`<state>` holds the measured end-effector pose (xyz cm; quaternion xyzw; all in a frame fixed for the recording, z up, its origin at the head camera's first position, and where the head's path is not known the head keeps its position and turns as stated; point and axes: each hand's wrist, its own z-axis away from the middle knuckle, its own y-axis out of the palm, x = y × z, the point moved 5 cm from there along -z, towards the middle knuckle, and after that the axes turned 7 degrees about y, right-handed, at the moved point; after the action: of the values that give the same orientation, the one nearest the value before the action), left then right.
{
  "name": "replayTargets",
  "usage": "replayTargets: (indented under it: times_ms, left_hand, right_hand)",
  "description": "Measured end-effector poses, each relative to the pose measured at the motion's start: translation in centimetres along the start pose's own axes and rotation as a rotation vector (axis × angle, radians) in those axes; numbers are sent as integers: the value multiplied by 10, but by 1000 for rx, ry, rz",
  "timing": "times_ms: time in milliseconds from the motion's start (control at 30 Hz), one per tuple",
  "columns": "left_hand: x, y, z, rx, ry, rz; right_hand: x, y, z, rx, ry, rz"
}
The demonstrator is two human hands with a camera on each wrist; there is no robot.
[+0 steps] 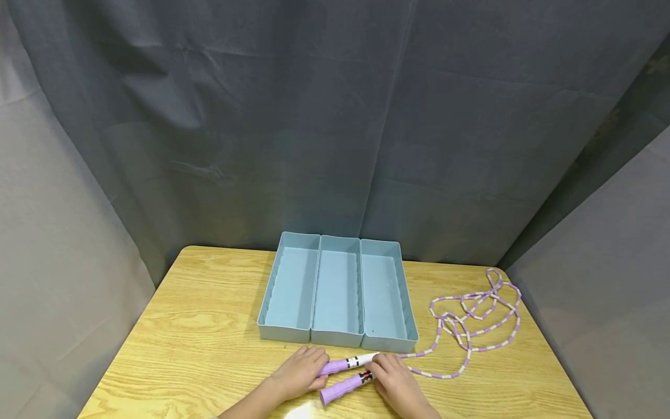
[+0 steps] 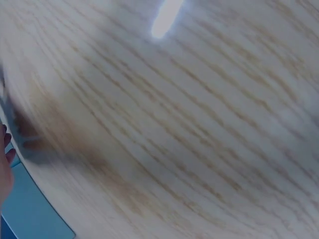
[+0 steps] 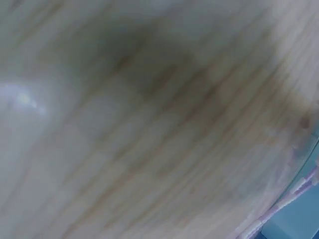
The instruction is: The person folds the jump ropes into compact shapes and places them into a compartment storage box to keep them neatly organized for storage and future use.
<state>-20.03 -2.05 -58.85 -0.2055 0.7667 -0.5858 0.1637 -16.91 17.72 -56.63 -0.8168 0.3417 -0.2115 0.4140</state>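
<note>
Jump-rope handles point right and slightly away, seemingly near-parallel.

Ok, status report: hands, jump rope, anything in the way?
Left hand grips farther handle. Right hand at rope end of nearer handle, grip unclear. Jump rope loosely looped, right side of table. Nothing seen blocking hands; blue bins just beyond.

Three bins stand side by side along the far part of the table before a curtain, two handles lie nearer between the left hand and right hand, and the rope, seemingly joined to both, spreads right.
</note>
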Motion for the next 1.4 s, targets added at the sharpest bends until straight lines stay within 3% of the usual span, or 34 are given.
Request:
replayTargets:
  times_ms: [433,633,800,1067,1233,1400]
  left_hand:
    - [2,-31,-9,-4,-72,272]
    - [3,-41,-12,3,-120,433]
    - [4,-43,-14,-4,-195,722]
    - [4,-40,-14,-15,-396,1245]
    - [-1,-39,-14,25,-369,1529]
    - [-3,-39,-12,65,-350,1699]
  right_hand:
    - [-3,-23,-11,-261,-25,15]
    - [-2,-30,-14,-330,-37,15]
    - [-3,-36,-18,-382,-55,-4]
    - [-4,-41,-23,-436,-70,-34]
    - [-3,-43,-24,-451,-80,-38]
    - [-2,-45,-26,-456,-95,-34]
